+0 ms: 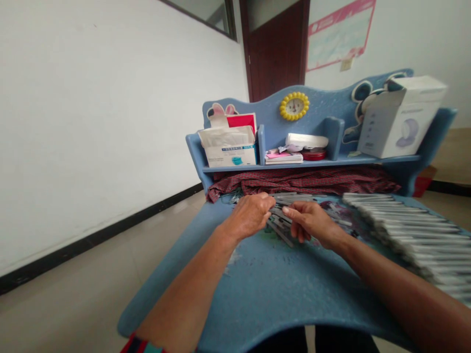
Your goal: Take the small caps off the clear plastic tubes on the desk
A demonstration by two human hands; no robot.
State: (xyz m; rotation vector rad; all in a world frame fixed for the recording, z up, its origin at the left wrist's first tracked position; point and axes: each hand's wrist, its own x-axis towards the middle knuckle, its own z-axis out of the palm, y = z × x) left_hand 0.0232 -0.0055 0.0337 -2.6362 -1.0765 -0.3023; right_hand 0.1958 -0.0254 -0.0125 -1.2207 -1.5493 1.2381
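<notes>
My left hand point(251, 214) is closed over the left side of a loose pile of thin grey pen-like sticks point(280, 230). Its fingertips face away from me, so whatever they hold is hidden. Just to the right, my right hand point(313, 223) has its thumb pressed towards curled fingers; I cannot make out what is between them. The two hands are a short gap apart above the pile. At the right of the blue desk point(272, 294), many similar sticks lie side by side in a long row point(415, 240), some blurred.
Behind the pile a red checked cloth point(294, 181) lies along the desk's back, under a shelf. On the shelf are a mask box point(231, 149), a stack of papers point(283, 158), a red round tin point(314, 155) and a white box point(401, 117). A yellow-rimmed clock point(294, 106) sits above.
</notes>
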